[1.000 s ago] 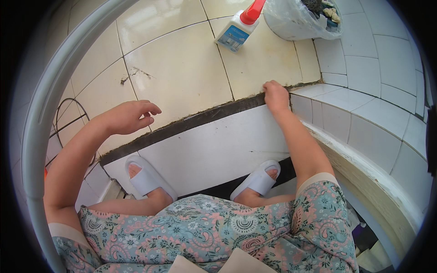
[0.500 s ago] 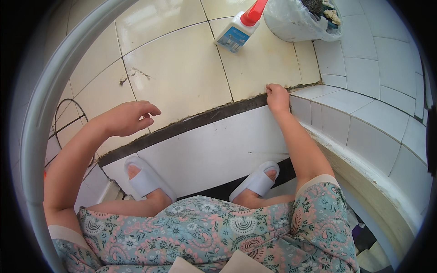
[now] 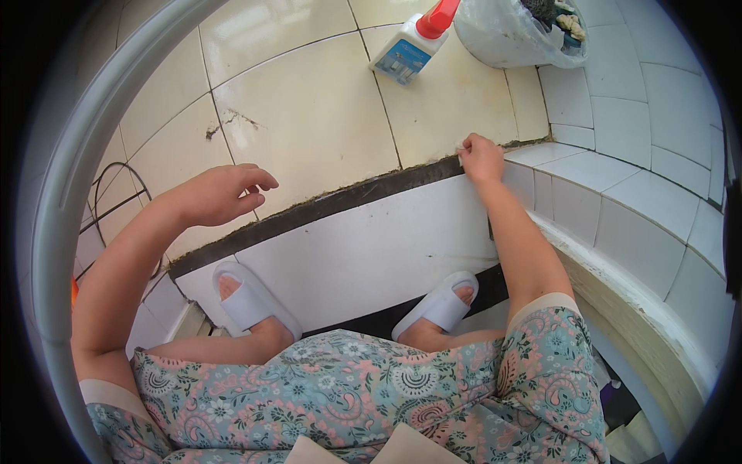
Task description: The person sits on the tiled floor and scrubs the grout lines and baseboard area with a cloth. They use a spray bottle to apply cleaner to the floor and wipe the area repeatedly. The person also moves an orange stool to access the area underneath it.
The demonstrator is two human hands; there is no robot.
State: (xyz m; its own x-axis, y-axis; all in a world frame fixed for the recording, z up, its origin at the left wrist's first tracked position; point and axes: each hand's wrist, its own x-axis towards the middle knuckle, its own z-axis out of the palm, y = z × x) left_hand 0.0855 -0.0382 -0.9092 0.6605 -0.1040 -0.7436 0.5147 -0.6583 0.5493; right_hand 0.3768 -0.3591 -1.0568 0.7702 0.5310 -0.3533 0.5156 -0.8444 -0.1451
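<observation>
Right of centre, low over the floor (image 3: 309, 100), pinching a small white scrap (image 3: 461, 152) in the fingertips of the right hand (image 3: 482, 161), just at the dark strip (image 3: 332, 205). Too tiny to tell what kind of thing. Over to the left hand (image 3: 226, 197), left of centre: hanging loose above the tiles, fingers bent round nothing, well apart from the right. Probably mid-step, working close in at that strip; calling next, by the look of things, for a firm pinch and a steady touch.

Now out to the room: glossy cream tiling, dark mark (image 3: 210, 133) at upper left, white slab (image 3: 348, 247) below the strip. At the top, a white bottle (image 3: 406, 58) with red head, near a bag-lined bin (image 3: 495, 39). Far left, a curved grey tube (image 3: 56, 232); far right, white wall tiles (image 3: 665, 124).
</observation>
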